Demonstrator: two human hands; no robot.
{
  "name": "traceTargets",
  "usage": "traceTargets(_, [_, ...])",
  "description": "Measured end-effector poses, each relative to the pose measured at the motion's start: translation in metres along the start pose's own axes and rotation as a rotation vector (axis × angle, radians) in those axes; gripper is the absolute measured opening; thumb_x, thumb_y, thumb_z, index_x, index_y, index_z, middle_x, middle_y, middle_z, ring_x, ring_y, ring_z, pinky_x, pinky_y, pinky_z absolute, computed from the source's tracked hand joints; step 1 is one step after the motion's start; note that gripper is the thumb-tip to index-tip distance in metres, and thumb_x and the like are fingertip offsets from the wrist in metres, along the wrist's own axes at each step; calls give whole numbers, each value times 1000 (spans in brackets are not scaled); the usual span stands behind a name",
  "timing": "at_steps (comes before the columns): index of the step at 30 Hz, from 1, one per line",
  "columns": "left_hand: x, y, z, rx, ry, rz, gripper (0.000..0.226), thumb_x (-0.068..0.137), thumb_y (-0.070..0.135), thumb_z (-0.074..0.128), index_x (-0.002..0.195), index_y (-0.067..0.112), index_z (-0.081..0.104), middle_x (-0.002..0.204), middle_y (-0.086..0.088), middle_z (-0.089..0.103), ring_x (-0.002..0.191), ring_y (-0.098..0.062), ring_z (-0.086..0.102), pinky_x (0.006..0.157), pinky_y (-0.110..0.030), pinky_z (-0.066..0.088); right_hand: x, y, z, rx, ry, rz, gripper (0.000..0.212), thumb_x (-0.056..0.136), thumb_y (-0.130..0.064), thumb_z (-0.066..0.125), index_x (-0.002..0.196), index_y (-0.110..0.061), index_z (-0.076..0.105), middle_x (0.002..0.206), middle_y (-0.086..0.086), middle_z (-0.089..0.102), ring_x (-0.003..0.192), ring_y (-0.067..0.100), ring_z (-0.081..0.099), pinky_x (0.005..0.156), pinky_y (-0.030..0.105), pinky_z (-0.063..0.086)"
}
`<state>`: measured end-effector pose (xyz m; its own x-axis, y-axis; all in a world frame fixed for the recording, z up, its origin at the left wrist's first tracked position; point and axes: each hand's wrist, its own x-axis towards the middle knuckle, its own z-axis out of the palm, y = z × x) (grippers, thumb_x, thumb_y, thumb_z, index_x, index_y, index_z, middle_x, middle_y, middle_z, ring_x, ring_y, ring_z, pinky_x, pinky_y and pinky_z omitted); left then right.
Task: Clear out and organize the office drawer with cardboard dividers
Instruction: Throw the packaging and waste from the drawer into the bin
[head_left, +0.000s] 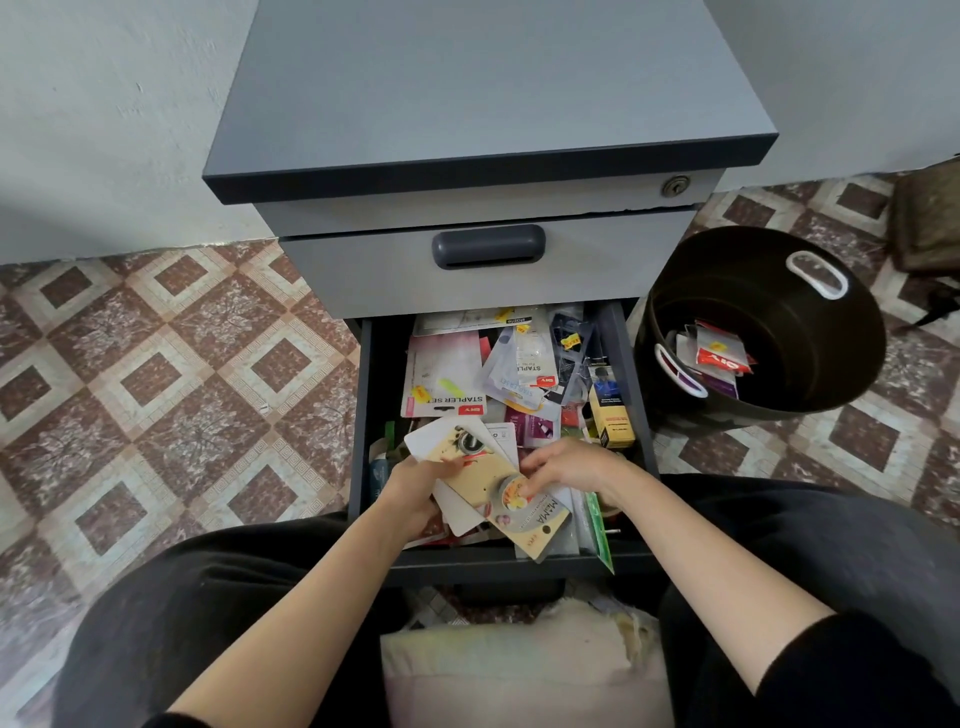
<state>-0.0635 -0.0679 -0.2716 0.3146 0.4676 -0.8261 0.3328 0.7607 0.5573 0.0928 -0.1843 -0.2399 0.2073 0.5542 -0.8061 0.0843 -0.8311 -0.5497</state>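
My left hand (415, 491) grips a fanned stack of cards (480, 465). My right hand (566, 465) curls its fingers onto the same stack and pinches it. Both are over the open drawer (365, 415), which is full of loose packets (447, 374). The grey cabinet (488, 104) stands on a tiled floor (156, 364), with 1 black bin (753, 260) beside it. I cannot make out what lies under the stack.

Open drawer (467, 565) crammed: stapler packs (447, 379), yellow box (613, 421) right.
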Motion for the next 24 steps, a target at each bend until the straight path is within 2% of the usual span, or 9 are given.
traceTargets(4, [-1,-1,1,21,-1,5,42,85,-7,57,126,1,50,122,-19,59,109,-35,57,87,-49,48,-1,6,-13,-210,-33,121,51,75,-18,76,121,-4,60,128,8,58,121,22,51,102,33,38])
traceTargets(7, [-2,0,-2,29,10,-2,38,87,-7,55,124,2,50,116,-18,61,94,-30,60,73,-46,51,-2,6,-24,-202,53,138,48,77,-9,72,122,-1,57,124,8,59,114,22,54,97,33,43])
traceTargets(9, [-4,0,-4,27,9,-8,37,88,-7,53,124,1,48,113,-18,61,86,-27,60,66,-42,49,-6,0,-32,-65,190,101,25,81,-2,65,105,1,59,101,8,59,93,20,57,77,26,45])
traceTargets(11, [-7,-2,-3,12,-4,-12,35,90,-8,50,124,0,48,105,-16,62,83,-26,59,64,-41,49,-9,-4,-37,131,364,22,3,83,3,58,83,0,57,74,14,52,65,16,46,58,23,35])
traceTargets(13, [-8,-3,-1,-11,-27,-18,33,91,-8,47,123,1,48,100,-13,61,83,-26,59,66,-42,49,-9,-6,-36,359,437,-81,10,82,6,56,87,8,65,72,26,56,65,16,46,60,23,33])
traceTargets(15, [-9,-6,4,-26,-45,-28,32,93,-7,44,122,3,48,99,-13,62,84,-26,60,65,-43,49,-10,-8,-27,476,380,-114,15,83,6,59,94,2,68,80,14,64,67,16,54,60,23,41])
traceTargets(20, [-16,-9,20,-32,-81,-2,17,99,2,38,108,6,51,95,-10,61,83,-23,59,72,-41,49,-3,-10,-1,414,338,-136,15,81,3,65,94,-1,68,88,5,64,67,14,57,57,22,46])
traceTargets(22, [-19,-8,25,-81,-85,5,18,101,6,34,103,6,51,93,-9,60,81,-22,57,70,-38,48,-1,-7,5,334,395,-156,13,79,1,68,91,-3,70,83,0,63,68,12,56,64,24,48])
traceTargets(24, [-19,-8,28,-142,-90,4,21,102,13,32,112,4,49,94,-10,60,83,-22,58,74,-39,48,2,-5,10,226,437,-187,8,77,-3,72,82,-9,70,80,-2,62,73,14,55,75,32,49])
